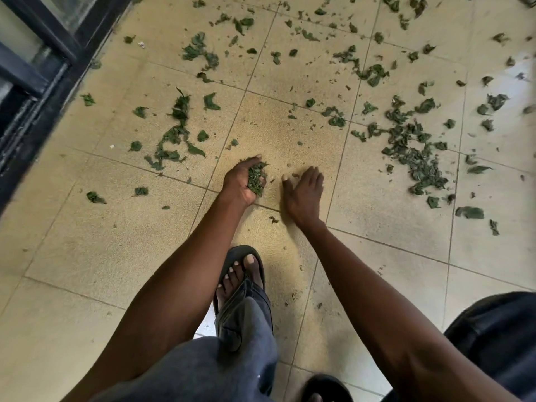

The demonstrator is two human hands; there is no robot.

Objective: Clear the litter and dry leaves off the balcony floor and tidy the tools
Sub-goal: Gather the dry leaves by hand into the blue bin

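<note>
Dry green leaves, crumpled and torn into small scraps, lie scattered over the pale yellow tiled balcony floor, thickest in a loose drift to the right of the hands and in a smaller trail to the left near the black metal door frame. Single bits dot the tiles further out.

The person is bent low, both bare arms stretched forward and down to the floor. The left hand lies on its outer edge with the palm turned up and inward, fingers curled round a handful of green leaf scraps; its grip is closed on that bunch, which bulges out between thumb and fingers. The hand rests on the tile just above a grout line.

The right hand is just beside it, palm down and angled toward the left hand, fingers straight and slightly spread, the tips touching or almost touching the floor. It holds nothing; its grip is open. A few tiny crumbs of leaf lie between the two hands, and one small scrap sits by the right wrist.

Below the arms a foot in a black flip-flop sandal stands flat on the tiles, with a grey trouser leg above it.
</note>
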